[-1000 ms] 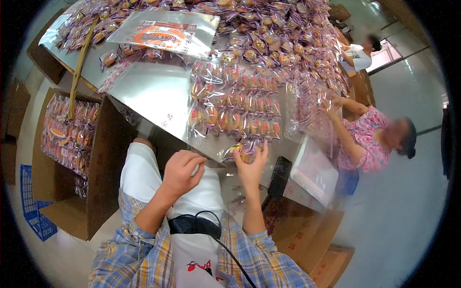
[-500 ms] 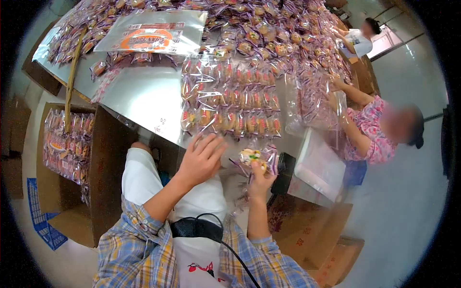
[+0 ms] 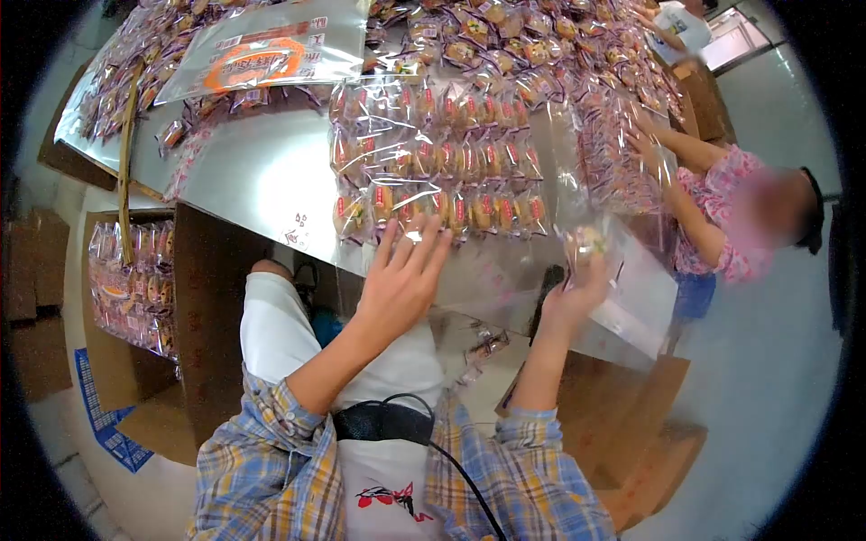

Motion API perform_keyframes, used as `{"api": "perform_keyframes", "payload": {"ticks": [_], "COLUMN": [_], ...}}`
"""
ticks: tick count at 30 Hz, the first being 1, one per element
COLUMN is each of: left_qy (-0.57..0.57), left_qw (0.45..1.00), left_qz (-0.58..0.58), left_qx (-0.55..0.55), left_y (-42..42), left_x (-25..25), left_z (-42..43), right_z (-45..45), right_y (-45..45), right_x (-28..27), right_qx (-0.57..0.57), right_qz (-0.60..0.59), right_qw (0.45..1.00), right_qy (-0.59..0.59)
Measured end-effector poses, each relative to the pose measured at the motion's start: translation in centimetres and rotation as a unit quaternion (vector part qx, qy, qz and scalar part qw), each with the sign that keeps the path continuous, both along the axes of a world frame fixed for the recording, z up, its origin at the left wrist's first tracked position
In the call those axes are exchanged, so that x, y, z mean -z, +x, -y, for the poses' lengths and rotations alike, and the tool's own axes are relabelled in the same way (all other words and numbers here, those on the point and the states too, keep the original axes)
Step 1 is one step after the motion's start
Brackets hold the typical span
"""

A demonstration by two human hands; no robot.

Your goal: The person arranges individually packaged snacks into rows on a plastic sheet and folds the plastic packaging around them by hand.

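Note:
Three rows of small wrapped pastries lie side by side under clear film on the metal table. My left hand is open, palm down, its fingertips at the front row. Farther right, my right hand grips a wrapped pastry in clear, purple-edged film, slightly blurred by motion. It is near the right end of the front row, above a white sheet at the table's right side.
Loose wrapped pastries are heaped at the back, beside a printed clear bag. An open carton with packed bags stands at left. A co-worker in a pink top reaches onto the table at right; another person is beyond.
My right hand has moved right and up with the wrapped pastry, away from my lap. My left hand has shifted slightly up and right, its fingers more spread. The whole view has also shifted.

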State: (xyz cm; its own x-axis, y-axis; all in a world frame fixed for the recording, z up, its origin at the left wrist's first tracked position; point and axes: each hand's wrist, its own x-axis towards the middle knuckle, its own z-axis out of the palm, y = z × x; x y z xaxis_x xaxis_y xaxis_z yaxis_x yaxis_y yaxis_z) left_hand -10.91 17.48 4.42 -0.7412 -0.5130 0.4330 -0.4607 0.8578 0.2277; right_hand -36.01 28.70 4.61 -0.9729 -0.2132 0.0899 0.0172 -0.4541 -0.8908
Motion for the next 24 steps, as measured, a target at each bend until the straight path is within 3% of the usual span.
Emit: {"api": "perform_keyframes", "payload": {"ticks": [4, 8, 12, 15, 18, 21, 22, 24], "left_qy": [-0.027, -0.02, -0.04, -0.033, -0.042, -0.019, -0.018, -0.021], "left_qw": [0.999, 0.998, 0.996, 0.997, 0.995, 0.996, 0.995, 0.993], "left_qz": [-0.021, -0.014, -0.021, -0.019, -0.033, -0.012, -0.02, -0.032], "left_qx": [0.005, -0.052, -0.072, -0.069, -0.083, -0.088, -0.093, -0.108], "left_y": [-1.9, -2.0, -0.7, 0.7, 0.6, 0.5, 0.3, -0.1], "left_x": [-0.4, 0.7, 0.9, 0.8, 1.5, 1.4, 1.8, 2.2], "left_z": [0.7, 1.1, 1.6, 1.7, 2.1, 1.8, 1.7, 1.6], "right_z": [2.4, 2.1, -0.3, -3.6, -5.3, -5.8, -6.2, -6.3], "right_y": [-3.6, -1.0, 2.1, 2.8, 6.2, 9.5, 10.0, 9.5], "right_x": [1.2, 2.8, 4.0, 4.8, 3.9, 1.3, 2.7, 2.5], "right_qx": [-0.022, -0.08, -0.041, -0.027, -0.056, -0.106, -0.117, -0.091], "right_qz": [-0.05, 0.005, -0.037, 0.016, -0.034, -0.172, -0.162, -0.278], "right_qw": [0.996, 0.997, 0.997, 0.999, 0.993, 0.954, 0.962, 0.924], "right_qy": [0.073, 0.011, 0.054, 0.029, 0.097, 0.222, 0.185, 0.244]}}
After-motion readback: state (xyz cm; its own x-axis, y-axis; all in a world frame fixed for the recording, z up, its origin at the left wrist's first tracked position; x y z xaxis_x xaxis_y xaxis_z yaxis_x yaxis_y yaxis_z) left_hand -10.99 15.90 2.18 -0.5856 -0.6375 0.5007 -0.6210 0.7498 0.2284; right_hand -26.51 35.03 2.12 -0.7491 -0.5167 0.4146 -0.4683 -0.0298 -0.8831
